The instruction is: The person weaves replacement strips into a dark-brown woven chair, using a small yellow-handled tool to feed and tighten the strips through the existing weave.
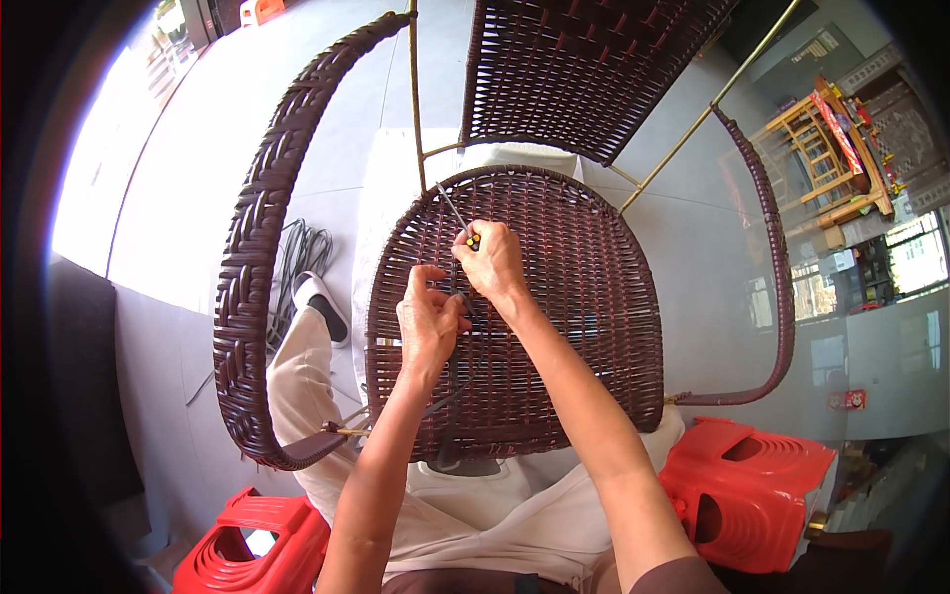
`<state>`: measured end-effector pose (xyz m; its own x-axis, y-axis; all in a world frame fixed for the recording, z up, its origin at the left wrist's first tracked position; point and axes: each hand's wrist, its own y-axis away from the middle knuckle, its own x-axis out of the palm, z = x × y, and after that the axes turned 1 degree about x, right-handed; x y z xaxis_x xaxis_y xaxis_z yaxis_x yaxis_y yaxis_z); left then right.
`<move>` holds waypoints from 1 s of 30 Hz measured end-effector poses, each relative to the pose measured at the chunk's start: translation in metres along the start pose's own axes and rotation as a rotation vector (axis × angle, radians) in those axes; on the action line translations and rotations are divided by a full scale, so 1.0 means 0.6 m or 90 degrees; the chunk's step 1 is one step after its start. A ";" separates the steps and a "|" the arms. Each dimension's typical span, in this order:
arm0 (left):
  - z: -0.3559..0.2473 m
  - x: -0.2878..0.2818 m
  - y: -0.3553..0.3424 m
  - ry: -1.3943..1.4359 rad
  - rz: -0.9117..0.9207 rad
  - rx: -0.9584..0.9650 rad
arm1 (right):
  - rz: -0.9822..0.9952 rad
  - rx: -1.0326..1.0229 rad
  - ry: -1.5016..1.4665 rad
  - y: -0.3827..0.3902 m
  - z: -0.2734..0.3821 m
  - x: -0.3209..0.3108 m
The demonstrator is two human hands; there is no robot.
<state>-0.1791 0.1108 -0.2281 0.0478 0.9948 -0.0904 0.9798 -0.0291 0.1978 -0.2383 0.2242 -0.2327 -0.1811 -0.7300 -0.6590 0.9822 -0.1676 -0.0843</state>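
Observation:
A dark brown woven chair seat [594,297] lies in front of me, its rattan-like strands in tight rows. My right hand [492,259] is closed around a screwdriver [452,209] with a black and yellow handle; its thin metal shaft points away and left, toward the seat's far left edge. Just nearer and to the left, my left hand [430,315] is over the weave, thumb and fingers pinched on a dark flat strip [467,305]. A loose dark strand [450,396] trails from there toward the seat's near edge. The screwdriver's grip is mostly hidden in my palm.
The woven backrest [574,79] rises beyond the seat, with a braided armrest [259,228] at left and another armrest [777,267] at right. Red plastic stools [752,485] flank my legs. Coiled grey cable [302,252] lies on the floor near my shoe [322,302].

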 end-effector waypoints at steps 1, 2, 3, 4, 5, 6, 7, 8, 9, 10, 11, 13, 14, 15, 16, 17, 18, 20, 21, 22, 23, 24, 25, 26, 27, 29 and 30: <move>0.000 -0.001 -0.001 -0.001 0.000 -0.001 | 0.000 0.001 -0.001 -0.002 0.000 0.000; -0.002 -0.003 -0.001 0.003 0.004 -0.011 | -0.001 -0.005 0.008 -0.004 0.000 0.001; -0.004 -0.004 -0.002 0.007 0.008 -0.021 | -0.003 -0.011 0.017 -0.006 0.000 0.001; -0.005 -0.006 -0.001 0.005 0.008 -0.021 | -0.008 -0.018 -0.004 -0.009 -0.001 0.001; -0.006 -0.007 -0.001 0.010 0.017 -0.024 | -0.008 -0.018 -0.007 -0.013 -0.004 0.003; -0.008 -0.009 0.000 0.015 0.026 -0.027 | -0.047 -0.058 -0.029 -0.019 -0.006 0.004; -0.014 -0.010 0.003 0.013 0.026 -0.029 | -0.086 -0.096 -0.050 -0.022 -0.005 0.003; -0.025 -0.011 0.009 -0.008 0.017 -0.041 | -0.087 -0.118 -0.062 -0.025 -0.003 0.002; -0.033 -0.012 0.013 -0.030 0.010 -0.052 | -0.087 -0.117 -0.063 -0.025 -0.003 0.001; -0.033 -0.015 0.012 -0.029 0.010 -0.054 | -0.069 -0.114 -0.101 -0.025 -0.002 -0.002; -0.033 -0.019 0.009 -0.194 -0.037 0.037 | -0.050 -0.111 -0.139 -0.025 -0.002 -0.005; -0.034 -0.013 -0.003 -0.333 -0.146 0.179 | -0.015 -0.079 -0.189 -0.020 -0.007 -0.013; -0.032 -0.015 -0.018 -0.314 -0.180 0.237 | -0.002 -0.082 -0.217 -0.018 -0.003 -0.016; -0.023 -0.014 -0.037 -0.294 -0.213 0.295 | 0.012 -0.085 -0.244 -0.017 0.001 -0.017; -0.027 -0.009 -0.054 -0.221 -0.184 0.278 | 0.016 -0.089 -0.232 -0.017 0.006 -0.019; -0.034 -0.006 -0.067 -0.149 -0.154 0.260 | 0.017 -0.091 -0.233 -0.014 0.012 -0.021; -0.042 -0.004 -0.071 -0.065 -0.069 0.100 | -0.010 -0.113 -0.205 -0.011 0.017 -0.022; -0.038 -0.003 -0.088 -0.056 -0.036 0.094 | -0.060 -0.137 -0.206 -0.011 0.021 -0.023; -0.038 -0.002 -0.094 -0.048 -0.004 0.085 | -0.061 -0.138 -0.206 -0.017 0.024 -0.026; -0.035 -0.004 -0.096 -0.043 0.006 0.061 | -0.071 -0.150 -0.219 -0.020 0.027 -0.025; -0.034 -0.002 -0.099 -0.012 0.010 0.057 | -0.084 -0.166 -0.230 -0.021 0.037 -0.032; -0.031 -0.002 -0.100 -0.011 0.015 0.074 | -0.082 -0.149 -0.247 -0.019 0.047 -0.041; -0.031 -0.005 -0.101 -0.009 0.017 0.092 | -0.083 -0.148 -0.248 -0.020 0.057 -0.049; -0.027 -0.007 -0.105 -0.010 0.018 0.092 | -0.096 -0.174 -0.253 -0.025 0.064 -0.057; -0.019 -0.007 -0.113 -0.009 0.014 0.168 | -0.109 -0.200 -0.259 -0.028 0.071 -0.063; -0.021 -0.003 -0.113 -0.004 0.013 0.245 | -0.085 -0.185 -0.259 -0.029 0.075 -0.073; -0.023 -0.002 -0.108 0.024 0.016 0.214 | -0.079 -0.170 -0.280 -0.027 0.070 -0.074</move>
<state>-0.2452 0.1129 -0.2274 0.0719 0.9961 -0.0519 0.9879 -0.0783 -0.1339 -0.2483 0.2316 -0.1709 -0.2433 -0.9341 -0.2612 0.9201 -0.1371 -0.3668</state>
